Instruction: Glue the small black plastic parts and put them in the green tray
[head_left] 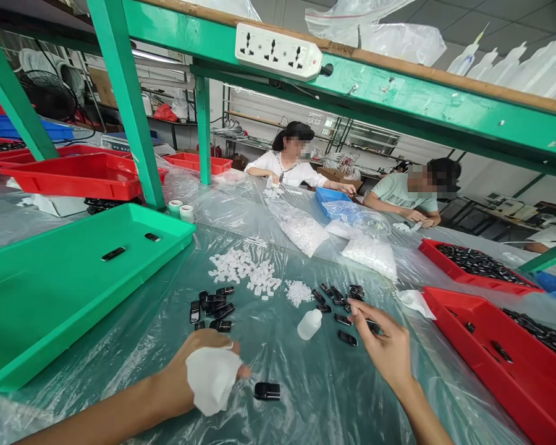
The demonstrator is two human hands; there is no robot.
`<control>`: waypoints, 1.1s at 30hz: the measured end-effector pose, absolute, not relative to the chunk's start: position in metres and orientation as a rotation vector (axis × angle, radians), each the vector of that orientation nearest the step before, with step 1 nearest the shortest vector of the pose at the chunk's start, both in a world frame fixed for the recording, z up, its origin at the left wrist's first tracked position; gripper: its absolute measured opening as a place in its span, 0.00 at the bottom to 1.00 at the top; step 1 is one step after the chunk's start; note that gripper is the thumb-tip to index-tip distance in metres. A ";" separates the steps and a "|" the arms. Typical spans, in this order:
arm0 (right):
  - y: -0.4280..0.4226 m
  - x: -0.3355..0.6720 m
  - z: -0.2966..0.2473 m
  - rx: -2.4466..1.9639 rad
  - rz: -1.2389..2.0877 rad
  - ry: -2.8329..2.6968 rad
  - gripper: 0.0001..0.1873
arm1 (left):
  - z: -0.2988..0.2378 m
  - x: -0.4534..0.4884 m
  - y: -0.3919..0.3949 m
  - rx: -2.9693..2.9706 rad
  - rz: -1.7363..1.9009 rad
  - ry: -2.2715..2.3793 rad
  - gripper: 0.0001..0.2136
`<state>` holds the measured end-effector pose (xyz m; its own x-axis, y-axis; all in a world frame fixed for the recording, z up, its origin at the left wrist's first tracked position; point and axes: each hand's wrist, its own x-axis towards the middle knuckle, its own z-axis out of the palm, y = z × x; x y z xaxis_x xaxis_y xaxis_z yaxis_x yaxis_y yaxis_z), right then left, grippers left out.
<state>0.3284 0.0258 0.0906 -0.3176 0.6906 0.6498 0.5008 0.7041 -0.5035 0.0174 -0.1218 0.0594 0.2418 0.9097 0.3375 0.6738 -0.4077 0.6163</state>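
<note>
My left hand (192,371) is closed around a crumpled white cloth (212,378) near the table's front edge. One small black plastic part (267,390) lies just right of that cloth. My right hand (385,347) reaches forward with fingers stretched out and touches a scatter of small black parts (340,303). A second cluster of black parts (213,307) lies to the left of a small white bottle (309,324). Piles of tiny white pieces (245,272) sit beyond them on the clear plastic sheet.
A large green tray (50,290) with two black parts stands at left. Red trays (500,364) holding black parts stand at right, another red tray (74,176) far left. Bags of white pieces (370,253) lie mid-table. Two other people work at the far side. A green shelf frame (130,111) spans overhead.
</note>
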 end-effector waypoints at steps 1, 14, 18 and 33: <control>0.026 0.329 0.091 -0.903 0.242 -1.984 0.10 | 0.062 0.014 -0.128 2.258 0.863 1.470 0.21; -0.045 0.261 0.072 -0.150 0.100 -2.649 0.12 | 0.081 0.007 -0.156 2.194 0.558 1.505 0.09; -0.048 0.251 0.062 -0.088 0.032 -2.534 0.15 | 0.116 0.015 -0.119 1.958 0.925 1.501 0.19; -0.046 0.256 0.041 -0.250 0.184 -2.341 0.14 | 0.126 0.040 0.141 2.043 0.953 1.690 0.27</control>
